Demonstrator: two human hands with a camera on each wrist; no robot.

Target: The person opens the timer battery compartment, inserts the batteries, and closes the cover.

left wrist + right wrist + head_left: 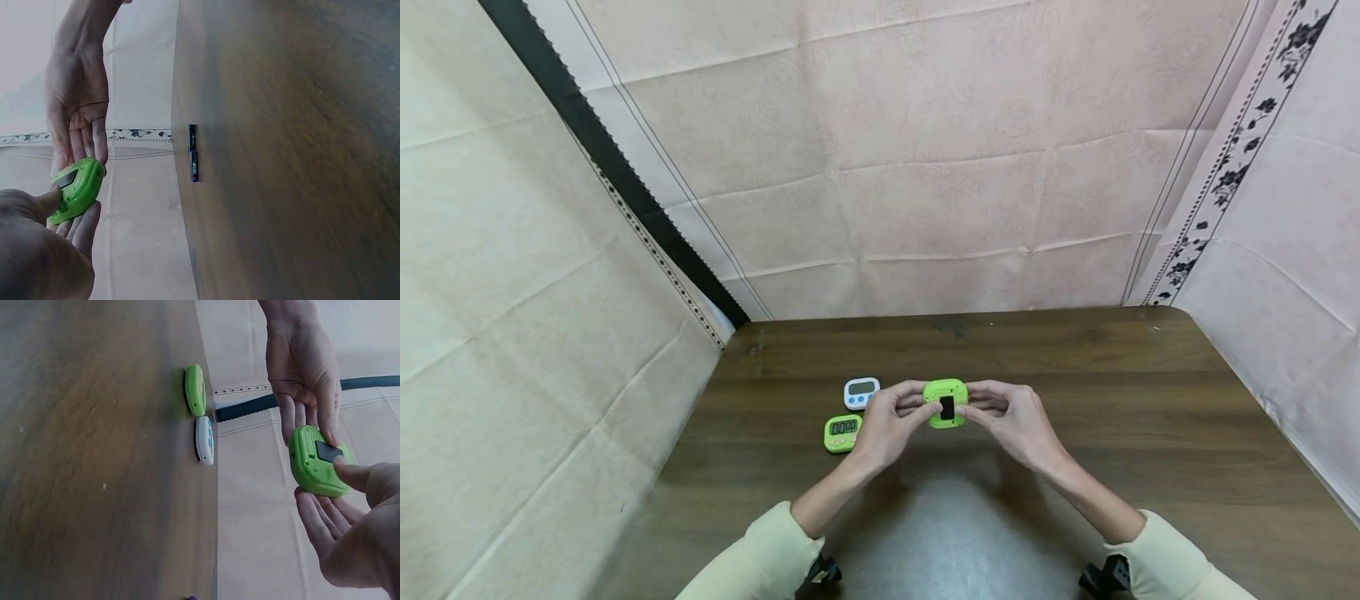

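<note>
Above the middle of the wooden table (pixel 1150 417), both hands hold a lime-green timer (pixel 945 403) between them, its back turned up. A dark rectangular recess shows in that back. My left hand (pixel 913 402) grips its left side, thumb on top and fingers beneath. My right hand (pixel 981 406) grips the right side, its thumb by the recess. The right wrist view shows the same timer (pixel 312 464) with the right thumb on the dark patch. In the left wrist view the timer (pixel 78 186) sits between both hands.
Left of the hands, a white and blue timer (pixel 861 392) and a second green timer (pixel 842 433) lie face up on the table. Two small dark batteries (pixel 192 154) lie end to end on the wood. Cloth-covered walls enclose the table on three sides.
</note>
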